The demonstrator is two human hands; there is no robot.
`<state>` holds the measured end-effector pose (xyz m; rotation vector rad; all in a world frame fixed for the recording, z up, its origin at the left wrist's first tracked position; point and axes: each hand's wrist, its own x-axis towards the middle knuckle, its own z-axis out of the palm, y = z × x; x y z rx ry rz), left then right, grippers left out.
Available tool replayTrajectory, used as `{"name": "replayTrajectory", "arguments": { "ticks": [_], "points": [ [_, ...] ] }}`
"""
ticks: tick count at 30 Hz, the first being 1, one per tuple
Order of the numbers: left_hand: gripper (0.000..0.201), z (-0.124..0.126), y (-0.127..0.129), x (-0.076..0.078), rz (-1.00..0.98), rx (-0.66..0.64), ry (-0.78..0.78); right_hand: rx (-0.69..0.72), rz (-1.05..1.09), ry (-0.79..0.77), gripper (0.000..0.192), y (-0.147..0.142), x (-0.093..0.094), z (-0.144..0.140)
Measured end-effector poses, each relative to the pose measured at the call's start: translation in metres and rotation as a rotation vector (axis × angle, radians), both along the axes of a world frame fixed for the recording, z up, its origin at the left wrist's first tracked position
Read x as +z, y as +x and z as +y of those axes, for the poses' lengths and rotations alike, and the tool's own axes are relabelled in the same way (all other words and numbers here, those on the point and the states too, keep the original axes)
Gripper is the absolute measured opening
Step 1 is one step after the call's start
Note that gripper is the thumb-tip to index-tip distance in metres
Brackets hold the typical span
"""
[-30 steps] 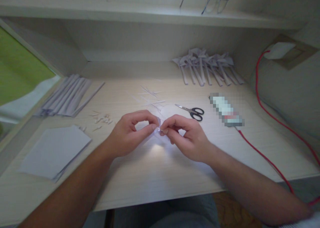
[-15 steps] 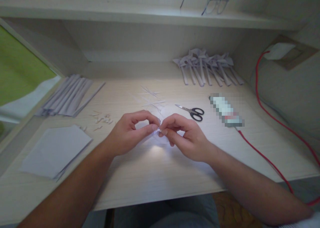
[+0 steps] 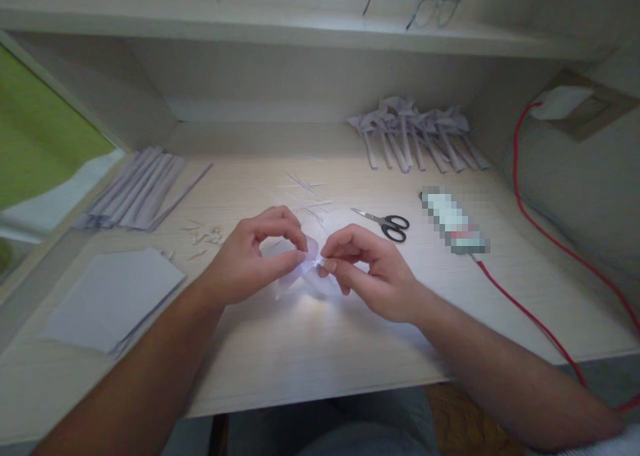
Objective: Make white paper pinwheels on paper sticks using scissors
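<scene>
A folded white paper pinwheel [image 3: 293, 269] is between my hands, low over the desk. My left hand [image 3: 257, 259] has thumb and forefinger closed at its middle, on the left side. From the right, my right hand [image 3: 373, 269] pinches a small white piece at the pinwheel's centre; what exactly that piece is stays partly hidden by the fingertips. Behind the hands lie thin white sticks [image 3: 305, 186]. Small white tips [image 3: 213, 236], like cut cotton swab ends, are scattered left of my left hand. Black-handled scissors [image 3: 393, 226] rest beyond my right hand.
Square paper sheets [image 3: 115, 296] are stacked at left, below a pile of rolled paper tubes [image 3: 133, 189]. Several pinwheels on paper stems [image 3: 410, 129] lie at back right. A phone [image 3: 453, 223] has a red cable [image 3: 530, 319]. Glasses [image 3: 425, 3] sit on the shelf [image 3: 250, 29].
My left fingertips have drawn slightly left, away from my right fingertips, and more of the pinwheel's paper shows. My right hand has stayed almost in place.
</scene>
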<state>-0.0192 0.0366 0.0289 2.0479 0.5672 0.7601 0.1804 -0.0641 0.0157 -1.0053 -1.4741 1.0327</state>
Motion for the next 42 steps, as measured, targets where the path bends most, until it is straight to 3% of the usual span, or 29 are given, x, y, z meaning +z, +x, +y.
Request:
{"name": "replayTrajectory", "arguments": {
  "ticks": [11, 17, 19, 23, 25, 31, 42],
  "points": [
    [0.008, -0.001, 0.004, -0.007, -0.048, 0.001, -0.019, -0.019, -0.278, 0.142, 0.024, 0.004, -0.001, 0.0],
    [0.023, 0.005, 0.01, -0.022, -0.381, 0.369, -0.313, -0.212, -0.111, 0.044, 0.015, 0.004, -0.001, 0.001],
    [0.027, 0.004, 0.014, -0.029, -0.336, 0.329, -0.415, -0.255, -0.028, 0.021, 0.013, 0.004, -0.001, 0.002],
    [0.053, -0.004, 0.024, -0.036, -0.224, 0.045, -0.525, -0.33, 0.089, 0.013, 0.01, 0.004, -0.002, 0.004],
    [0.061, -0.01, 0.028, -0.037, -0.218, -0.037, -0.533, -0.369, 0.054, 0.023, 0.01, 0.004, -0.003, 0.005],
    [0.048, -0.014, 0.031, -0.037, -0.18, -0.071, -0.442, -0.428, -0.3, 0.188, 0.017, 0.005, -0.006, 0.004],
    [0.029, -0.015, 0.03, -0.027, -0.077, -0.064, -0.405, -0.419, -0.556, 0.251, 0.016, 0.009, -0.004, 0.005]
  ]
}}
